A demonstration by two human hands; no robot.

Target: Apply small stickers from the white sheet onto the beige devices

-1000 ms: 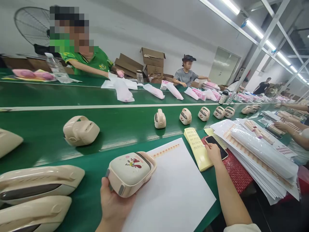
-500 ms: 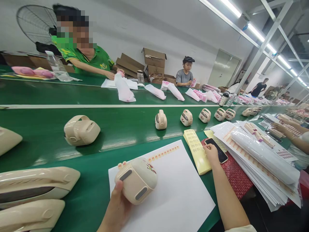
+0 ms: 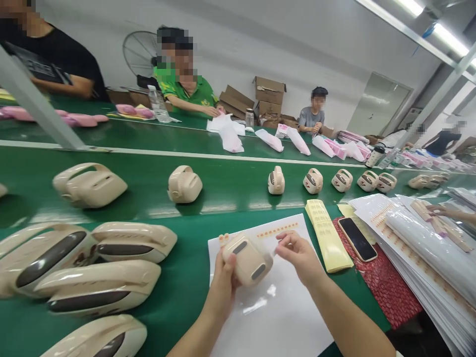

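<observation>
My left hand (image 3: 222,282) grips a cream plastic case (image 3: 248,263) over the white sheet (image 3: 275,322). Its side with two grey oblong pads faces up towards me. At the case's right end, my right hand (image 3: 299,255) has thumb and fingertips pinched together; what they hold, if anything, is too blurred to name. Bright reflections lie on the sheet below the case, as from clear film. A row of small orange prints (image 3: 278,229) runs along the sheet's far edge.
Several cream cases with handles (image 3: 104,292) lie at my left. Others (image 3: 185,184) stand on the green conveyor belt (image 3: 230,198). To my right are yellow label sheets (image 3: 327,238), a phone (image 3: 357,239) and stacked printed sheets (image 3: 427,263). Co-workers (image 3: 189,89) sit opposite.
My right hand has left the yellow label sheets beside the phone and come to the case's right end. The view has swung left, and my left hand still holds the case.
</observation>
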